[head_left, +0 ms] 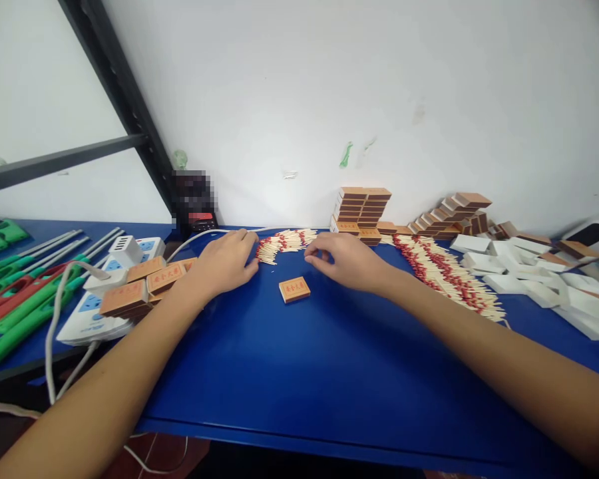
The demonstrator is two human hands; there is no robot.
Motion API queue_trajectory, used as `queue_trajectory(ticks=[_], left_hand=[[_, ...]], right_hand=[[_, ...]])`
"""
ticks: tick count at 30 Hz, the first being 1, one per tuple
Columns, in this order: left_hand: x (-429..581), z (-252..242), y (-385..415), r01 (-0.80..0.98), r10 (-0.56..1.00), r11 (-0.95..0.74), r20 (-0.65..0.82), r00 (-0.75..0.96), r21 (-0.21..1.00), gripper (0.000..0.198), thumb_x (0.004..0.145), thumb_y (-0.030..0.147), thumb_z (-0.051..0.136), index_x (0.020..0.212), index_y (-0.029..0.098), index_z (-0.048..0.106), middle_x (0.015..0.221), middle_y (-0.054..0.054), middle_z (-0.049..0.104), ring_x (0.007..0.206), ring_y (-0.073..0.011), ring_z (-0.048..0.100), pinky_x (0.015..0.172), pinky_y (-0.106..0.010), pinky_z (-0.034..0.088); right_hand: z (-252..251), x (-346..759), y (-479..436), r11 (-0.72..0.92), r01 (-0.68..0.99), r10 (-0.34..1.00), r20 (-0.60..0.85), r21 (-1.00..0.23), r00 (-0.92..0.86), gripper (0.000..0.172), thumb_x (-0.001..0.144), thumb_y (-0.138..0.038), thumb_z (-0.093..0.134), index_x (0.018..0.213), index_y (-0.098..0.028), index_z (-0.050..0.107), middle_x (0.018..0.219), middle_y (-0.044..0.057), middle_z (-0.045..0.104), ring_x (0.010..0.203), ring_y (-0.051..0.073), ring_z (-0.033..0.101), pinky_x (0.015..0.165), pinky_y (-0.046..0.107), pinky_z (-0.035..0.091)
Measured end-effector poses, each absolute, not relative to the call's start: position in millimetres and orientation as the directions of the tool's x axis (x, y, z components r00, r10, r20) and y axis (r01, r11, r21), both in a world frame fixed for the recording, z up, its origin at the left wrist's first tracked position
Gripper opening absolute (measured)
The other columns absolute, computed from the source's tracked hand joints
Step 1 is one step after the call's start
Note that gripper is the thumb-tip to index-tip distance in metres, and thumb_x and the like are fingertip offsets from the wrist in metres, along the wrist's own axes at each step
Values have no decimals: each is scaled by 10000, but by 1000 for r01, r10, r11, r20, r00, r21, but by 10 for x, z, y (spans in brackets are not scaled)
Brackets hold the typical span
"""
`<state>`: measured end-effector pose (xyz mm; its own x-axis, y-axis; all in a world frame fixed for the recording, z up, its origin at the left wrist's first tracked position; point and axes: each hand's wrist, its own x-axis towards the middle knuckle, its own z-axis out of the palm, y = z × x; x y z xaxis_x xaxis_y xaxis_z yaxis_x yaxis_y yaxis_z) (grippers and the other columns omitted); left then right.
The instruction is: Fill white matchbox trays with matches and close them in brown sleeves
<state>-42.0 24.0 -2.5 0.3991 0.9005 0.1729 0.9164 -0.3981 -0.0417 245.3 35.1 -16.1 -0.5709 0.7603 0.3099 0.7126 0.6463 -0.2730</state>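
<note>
My left hand (232, 261) rests at the left end of a small pile of red-tipped matches (267, 250), thumb and fingers apart, their tips beside the matches. Across from it, my right hand (337, 258) hovers over the blue table with thumb and index finger curled together; whether anything is between their tips I cannot make out. Between and nearer than the hands lies a single matchbox (294, 290), flat, its orange printed face up. More loose matches (298, 240) continue behind, between the two hands.
Stacked matchboxes (363, 207) stand against the wall, with leaning rows (449, 216) to their right. A long band of matches (444, 276) lies beyond my right forearm, near white box trays (524, 266). Left are more matchboxes (124, 297), a power strip (97, 326) and green-handled lighters (34, 309).
</note>
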Motion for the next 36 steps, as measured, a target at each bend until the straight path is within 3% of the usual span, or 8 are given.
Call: queue_trajectory(ticks=[4, 6, 9, 12, 16, 20, 28, 36], left_hand=[[-444, -255, 409, 935, 926, -351, 171, 338, 50, 543, 1004, 227, 504, 1535, 113, 521, 1565, -262, 588, 1486, -418, 535, 1196, -553, 451], [-420, -307, 496, 927, 926, -364, 146, 349, 93, 609, 1032, 294, 499, 1599, 77, 445, 1646, -291, 516, 1545, -425, 488, 1242, -559, 418], [-388, -314, 610, 889, 906, -424, 82, 416, 172, 716, 1016, 483, 578, 1579, 55, 467, 1657, -298, 514, 1548, -418, 500, 1247, -505, 439], [-377, -338, 698, 859, 890, -448, 32, 455, 247, 707, 1000, 584, 585, 1512, 98, 551, 1585, -262, 609, 1464, -393, 600, 1198, -480, 497], [-326, -496, 790, 867, 911, -401, 28, 412, 296, 840, 1038, 596, 498, 1664, 53, 364, 1778, -317, 318, 1686, -436, 283, 1333, -603, 304], [-218, -653, 856, 860, 921, -380, 48, 387, 342, 843, 1071, 584, 420, 1716, 64, 262, 1815, -292, 235, 1720, -413, 178, 1368, -631, 195], [-151, -695, 983, 845, 925, -379, 137, 354, 376, 1077, 922, 742, 643, 1687, 62, 308, 1785, -325, 294, 1686, -472, 259, 1361, -618, 218], [-86, -643, 1002, 762, 860, -510, 241, 449, 400, 821, 957, 590, 697, 1584, 112, 467, 1651, -268, 531, 1525, -406, 521, 1282, -556, 391]], right_hand=[[-173, 2399, 579, 612, 756, 782, 323, -235, -533, 271, 1019, -259, 596, 1230, -169, 740, 1224, 161, 775, 1132, 314, 713, 981, 430, 541], [-173, 2367, 718, 641, 728, 761, 322, -241, -563, 448, 980, -266, 629, 1401, -119, 670, 1405, 217, 719, 1314, 354, 660, 1137, 487, 500], [-150, 2262, 933, 664, 699, 748, 229, -266, -623, 662, 902, -259, 690, 1529, -79, 582, 1590, 248, 609, 1446, 371, 591, 1219, 492, 458], [-151, 2099, 1082, 658, 713, 750, 118, -244, -651, 616, 910, -274, 680, 1492, -83, 623, 1541, 238, 652, 1395, 360, 629, 1183, 442, 480], [-244, 1944, 1144, 676, 715, 736, 115, -180, -667, 511, 998, -323, 598, 1463, -118, 651, 1462, 207, 684, 1366, 335, 617, 1140, 420, 480], [-337, 1914, 1143, 648, 751, 760, 161, -125, -629, 491, 1067, -334, 490, 1479, -104, 626, 1462, 218, 636, 1375, 348, 563, 1156, 472, 444], [-320, 1829, 1176, 635, 771, 766, 177, -55, -618, 467, 1127, -345, 366, 1356, -103, 693, 1397, 238, 625, 1309, 356, 554, 1114, 504, 445], [-329, 1866, 1157, 600, 799, 788, 189, -27, -585, 492, 1150, -346, 301, 1311, -98, 694, 1405, 255, 620, 1328, 369, 533, 1126, 539, 434]])
